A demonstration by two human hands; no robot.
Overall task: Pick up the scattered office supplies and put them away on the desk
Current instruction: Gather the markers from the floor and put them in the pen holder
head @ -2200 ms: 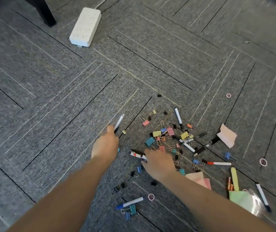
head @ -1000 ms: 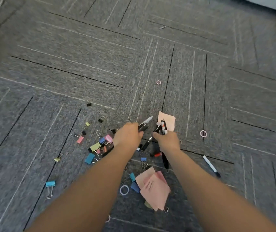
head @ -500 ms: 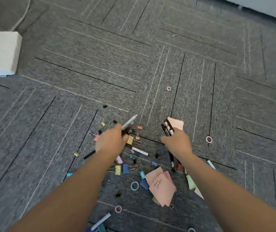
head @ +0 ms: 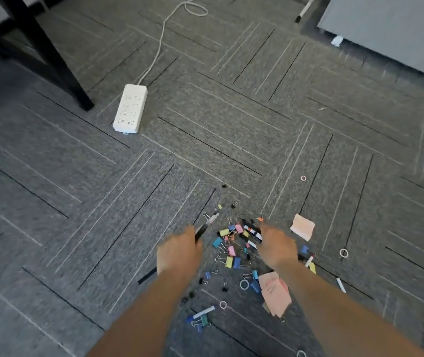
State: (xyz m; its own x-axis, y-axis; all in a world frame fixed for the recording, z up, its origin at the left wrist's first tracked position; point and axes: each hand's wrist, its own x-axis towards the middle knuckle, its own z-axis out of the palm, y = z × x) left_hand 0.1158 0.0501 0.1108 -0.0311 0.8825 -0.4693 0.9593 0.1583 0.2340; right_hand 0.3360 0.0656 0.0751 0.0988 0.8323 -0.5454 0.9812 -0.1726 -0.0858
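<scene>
Both hands blurred; pen end hidden in left hand.

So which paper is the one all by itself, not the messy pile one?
Start at the right hand, above the heap of coloured binder clips on the grey carpet. Look just right and slightly beyond it: the peach sticky note lies alone there. Unlike the pink notes stacked nearer the person, it is single and paler.

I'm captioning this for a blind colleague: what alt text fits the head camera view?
Two bare arms reach down to a grey carpet: the left hand grips pens and the right hand grips markers, above scattered coloured binder clips, pink sticky notes and rubber bands. A white power strip lies beyond, near a black furniture leg.
</scene>
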